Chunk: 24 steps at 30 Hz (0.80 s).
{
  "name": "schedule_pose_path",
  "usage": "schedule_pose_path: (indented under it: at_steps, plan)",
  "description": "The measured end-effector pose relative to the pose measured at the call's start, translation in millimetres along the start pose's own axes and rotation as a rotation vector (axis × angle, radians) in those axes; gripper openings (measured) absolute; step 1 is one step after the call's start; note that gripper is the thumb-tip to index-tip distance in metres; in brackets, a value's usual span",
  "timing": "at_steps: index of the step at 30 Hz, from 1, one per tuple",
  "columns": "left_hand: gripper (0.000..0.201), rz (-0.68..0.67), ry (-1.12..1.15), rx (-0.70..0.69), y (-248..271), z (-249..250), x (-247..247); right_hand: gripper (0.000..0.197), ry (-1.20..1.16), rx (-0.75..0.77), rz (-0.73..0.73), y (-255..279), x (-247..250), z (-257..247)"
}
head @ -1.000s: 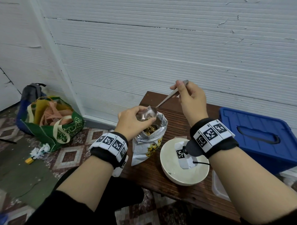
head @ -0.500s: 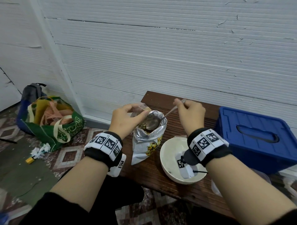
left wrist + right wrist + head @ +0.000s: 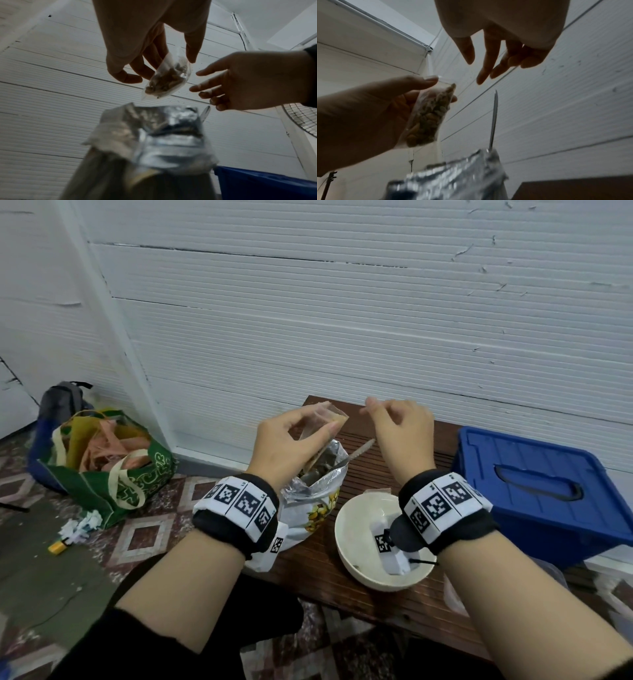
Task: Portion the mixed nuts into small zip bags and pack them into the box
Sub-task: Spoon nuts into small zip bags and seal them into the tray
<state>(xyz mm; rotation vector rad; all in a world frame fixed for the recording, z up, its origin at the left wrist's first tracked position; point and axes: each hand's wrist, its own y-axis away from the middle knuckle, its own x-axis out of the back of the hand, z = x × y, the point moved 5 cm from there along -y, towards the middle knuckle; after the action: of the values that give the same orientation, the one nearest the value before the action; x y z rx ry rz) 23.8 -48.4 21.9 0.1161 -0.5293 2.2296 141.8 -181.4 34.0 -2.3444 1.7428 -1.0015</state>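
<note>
The blue box [image 3: 534, 494] sat closed on the right hand's [image 3: 399, 428] outer side. The foil nut pouch [image 3: 313, 494] stood on the tabletop [image 3: 359, 597] below both hands, spoon [image 3: 359, 451] inside. The left hand [image 3: 284, 441] pinched the filled zip bag [image 3: 167, 79], long axis upright, mouth upward. The right hand hung loose-fingered, empty, just beside that mouth.
</note>
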Motion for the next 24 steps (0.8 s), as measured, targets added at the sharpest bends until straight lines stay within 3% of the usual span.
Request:
schedule_pose_path:
  at_steps: [2,6,14,18,21,24]
  plan:
    - [0.025,-0.005,0.029,-0.009,1.3,4.5,-9.0,0.045,-0.008,-0.023,-0.094,-2.0,2.7,-5.2]
    - [0.030,-0.042,0.109,-0.020,6.0,9.7,-30.0,0.026,-0.067,-0.105,-0.240,-0.9,10.0,-4.7]
    - [0.073,-0.201,0.011,-0.014,10.8,2.9,-63.0,0.025,-0.145,-0.142,-0.200,2.6,41.0,9.1]
    - [0.062,-0.280,-0.022,-0.076,13.9,8.6,-77.1,0.021,-0.141,-0.148,-0.187,6.1,55.7,17.1]
    - [0.055,-0.264,-0.064,-0.124,16.2,15.5,-86.0,0.023,-0.123,-0.169,-0.161,10.8,68.0,20.7]
    - [0.050,-0.238,-0.053,-0.143,19.1,22.0,-95.4,0.040,-0.119,-0.167,-0.159,18.5,84.4,18.5]
